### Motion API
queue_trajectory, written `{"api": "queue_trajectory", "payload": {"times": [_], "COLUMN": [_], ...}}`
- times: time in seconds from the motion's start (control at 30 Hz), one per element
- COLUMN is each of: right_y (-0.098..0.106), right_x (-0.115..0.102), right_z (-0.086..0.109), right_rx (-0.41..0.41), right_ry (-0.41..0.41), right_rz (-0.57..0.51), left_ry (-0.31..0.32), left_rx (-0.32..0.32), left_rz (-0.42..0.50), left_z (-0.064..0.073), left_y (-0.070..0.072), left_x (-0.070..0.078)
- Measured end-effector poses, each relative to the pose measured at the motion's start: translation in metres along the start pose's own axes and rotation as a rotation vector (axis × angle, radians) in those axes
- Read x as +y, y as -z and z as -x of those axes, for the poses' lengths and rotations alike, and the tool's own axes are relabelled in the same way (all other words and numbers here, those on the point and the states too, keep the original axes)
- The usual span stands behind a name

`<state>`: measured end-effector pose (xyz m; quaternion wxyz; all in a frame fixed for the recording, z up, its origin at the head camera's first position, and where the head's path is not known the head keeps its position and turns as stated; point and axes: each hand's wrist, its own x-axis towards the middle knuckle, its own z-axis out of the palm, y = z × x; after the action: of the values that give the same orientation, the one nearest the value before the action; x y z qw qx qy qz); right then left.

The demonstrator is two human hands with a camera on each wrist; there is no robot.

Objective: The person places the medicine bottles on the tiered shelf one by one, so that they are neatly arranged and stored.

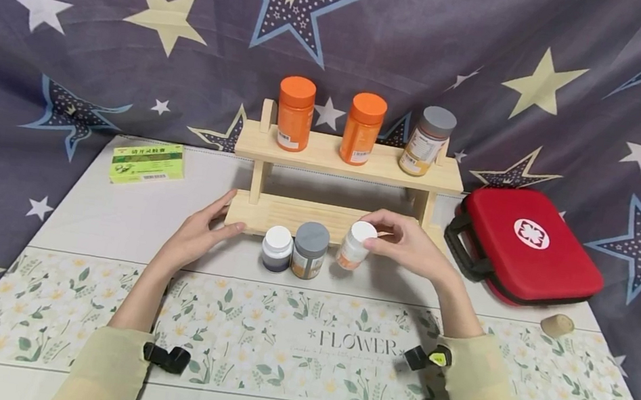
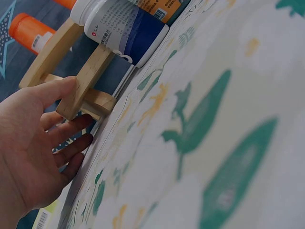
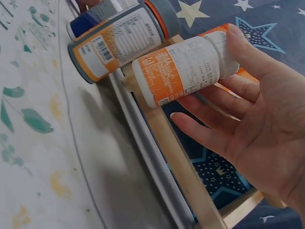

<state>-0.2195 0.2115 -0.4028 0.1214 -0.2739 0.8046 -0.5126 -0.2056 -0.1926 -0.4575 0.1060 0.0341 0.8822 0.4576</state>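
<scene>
My right hand point(image 1: 407, 243) pinches a small white pill bottle point(image 3: 178, 71) with an orange-and-white label near its cap, in front of the lower board. The bottle tilts, its base close over the tabletop. My left hand point(image 1: 192, 237) holds the left end of the two-tier wooden shelf point(image 1: 318, 217), thumb at the front corner and fingers about the end. Just right of it stand a white-capped bottle point(image 1: 277, 249) with a dark blue lower part and a grey-capped jar point(image 1: 310, 250), side by side before the shelf.
Two orange bottles point(image 1: 294, 114) and a grey-capped bottle point(image 1: 428, 141) stand on the upper board. A green-yellow box point(image 1: 147, 163) lies at the left. On the right are a red case point(image 1: 535, 247) with a black handle and a small beige stub point(image 1: 557, 325). A starry curtain point(image 1: 381, 31) hangs behind.
</scene>
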Motion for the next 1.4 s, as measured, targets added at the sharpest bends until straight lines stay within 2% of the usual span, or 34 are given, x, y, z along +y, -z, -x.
{"api": "queue_trajectory", "payload": {"times": [0.23,0.4,0.77,1.4], "right_y": [0.015,0.024,0.040,0.048], "right_x": [-0.002,-0.004,-0.002,0.011], "right_z": [0.006,0.011,0.016,0.018], "right_rx": [0.032,0.089,0.227,0.297], "right_ry": [0.014,-0.004,-0.017,-0.048], "right_rz": [-0.012,-0.016,0.091,0.130], "left_ry": [0.007,0.010,0.012,0.011], "left_rx": [0.003,0.003,0.004,0.003], "left_rz": [-0.001,-0.002,-0.002,-0.001], "left_z": [0.000,0.000,0.001,0.000], "left_y": [0.000,0.000,0.000,-0.001], "left_x": [0.000,0.001,0.002,0.001]}}
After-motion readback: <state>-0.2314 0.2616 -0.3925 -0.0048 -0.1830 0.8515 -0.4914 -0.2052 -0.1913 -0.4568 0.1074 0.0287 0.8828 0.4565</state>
